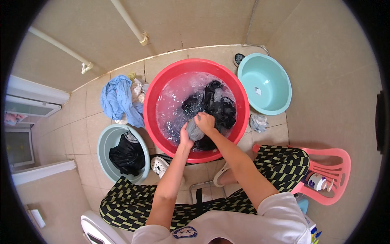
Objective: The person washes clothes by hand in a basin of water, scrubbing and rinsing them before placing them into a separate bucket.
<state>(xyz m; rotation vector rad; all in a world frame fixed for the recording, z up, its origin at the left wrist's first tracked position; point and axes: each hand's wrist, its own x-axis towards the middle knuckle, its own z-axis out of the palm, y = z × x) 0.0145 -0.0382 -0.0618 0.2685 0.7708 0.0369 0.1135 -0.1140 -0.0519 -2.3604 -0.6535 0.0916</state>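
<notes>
Together, both hands' grip closed on grey cloth [195, 132], left hand [185, 136], right hand [205, 123], seemingly above suds, red basin [152, 105].

Both forearms are extended forward from the lower edge, bare from the short sleeves down, and converge toward 1 point ahead of the body. The left arm is held nearly straight, with the elbow low and the wrist slightly bent. The left hand [185, 136] is cupped, palm turned inward toward the right hand. The right arm is angled in from the right, the elbow bent and raised above the knee. The right hand [204, 123] is closed, knuckles upward, fingers curled down in a grip. The 2 hands are set close together, almost touching, the right slightly farther forward. The legs are spread apart, knees out to each side.
</notes>
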